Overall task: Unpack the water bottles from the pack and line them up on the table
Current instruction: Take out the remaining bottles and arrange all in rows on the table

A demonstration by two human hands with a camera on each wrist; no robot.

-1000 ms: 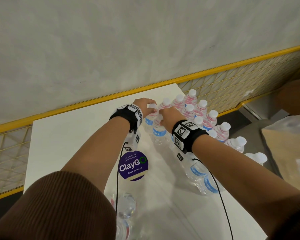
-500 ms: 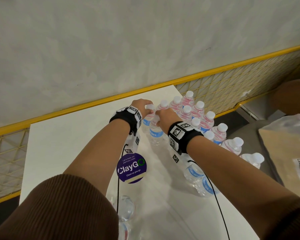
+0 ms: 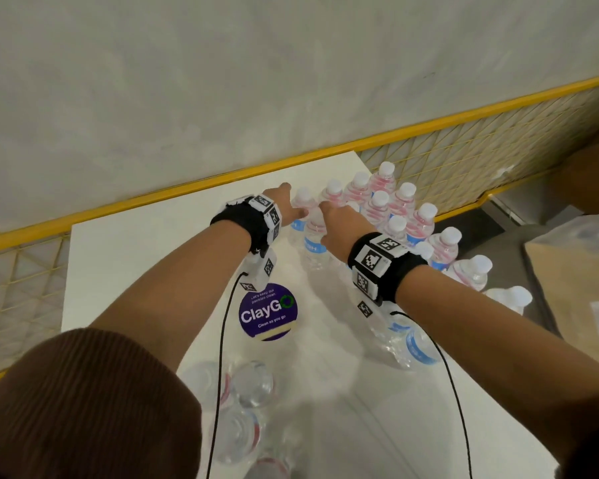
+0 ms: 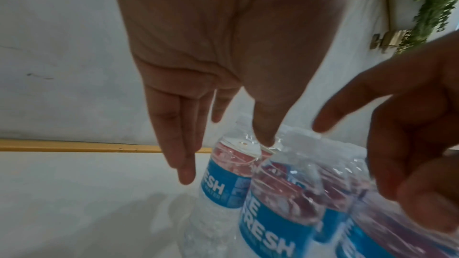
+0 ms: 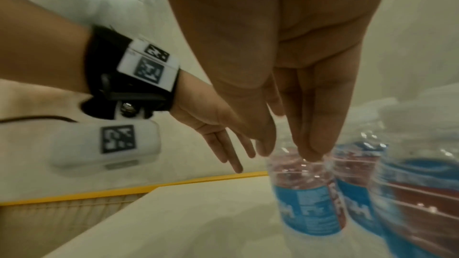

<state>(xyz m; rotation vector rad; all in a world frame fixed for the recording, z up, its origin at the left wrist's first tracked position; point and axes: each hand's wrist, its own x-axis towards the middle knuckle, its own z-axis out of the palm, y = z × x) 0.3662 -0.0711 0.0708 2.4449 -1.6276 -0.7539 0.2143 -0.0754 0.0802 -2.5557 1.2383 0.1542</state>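
While two blue-labelled bottles stand at the near-left end of the upright cluster, toward one o'clock on the table, the left hand and right hand hover over their caps, fingers straight and slightly apart, clamped on nothing. Thumb tips look to just touch the bottle shoulders. More bottles lie in the wrap at six o'clock, beside a purple sticker. Releasing well likely means lifting straight up, so neither bottle tips into its neighbours or breaks the line.
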